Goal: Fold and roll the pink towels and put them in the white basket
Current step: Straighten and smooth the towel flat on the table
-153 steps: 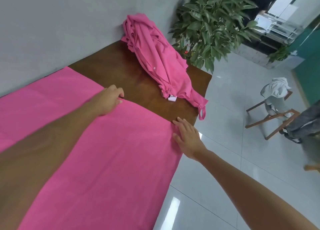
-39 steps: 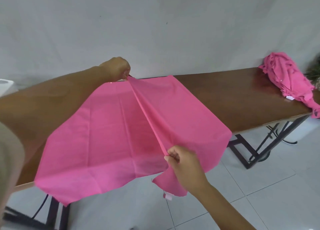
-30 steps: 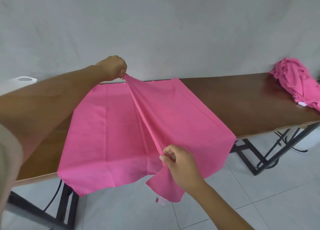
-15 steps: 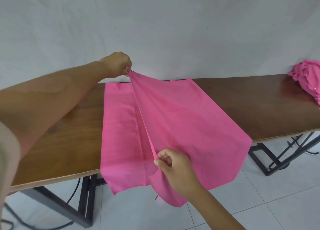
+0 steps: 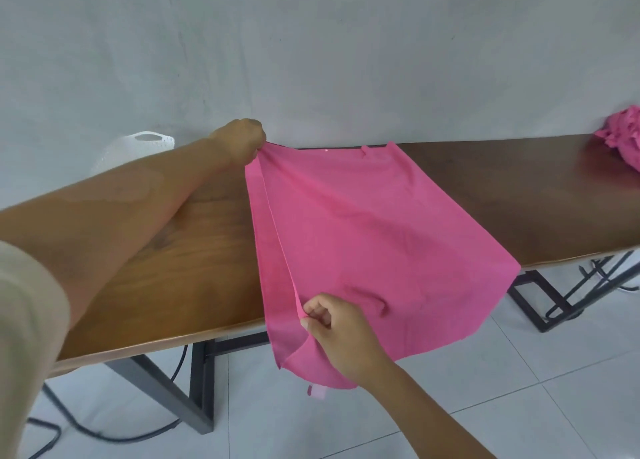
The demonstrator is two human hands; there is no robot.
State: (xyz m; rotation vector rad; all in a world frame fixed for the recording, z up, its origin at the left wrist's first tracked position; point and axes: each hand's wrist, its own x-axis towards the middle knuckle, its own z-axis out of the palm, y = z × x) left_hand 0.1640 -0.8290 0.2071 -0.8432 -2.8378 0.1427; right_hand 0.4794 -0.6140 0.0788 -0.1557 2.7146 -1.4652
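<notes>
Hands apart, left hand (image 5: 242, 140) and right hand (image 5: 341, 334) each pinching pink towel (image 5: 374, 237) edge

The spread towel (image 5: 363, 237) is plain bright pink, like the heap (image 5: 623, 136) at three o'clock. The table (image 5: 194, 268) shows dark brown wood grain over a black frame (image 5: 198, 382); the basket (image 5: 121, 154) at ten o'clock is white, the sleeve (image 5: 27, 337) at eight o'clock cream.
</notes>
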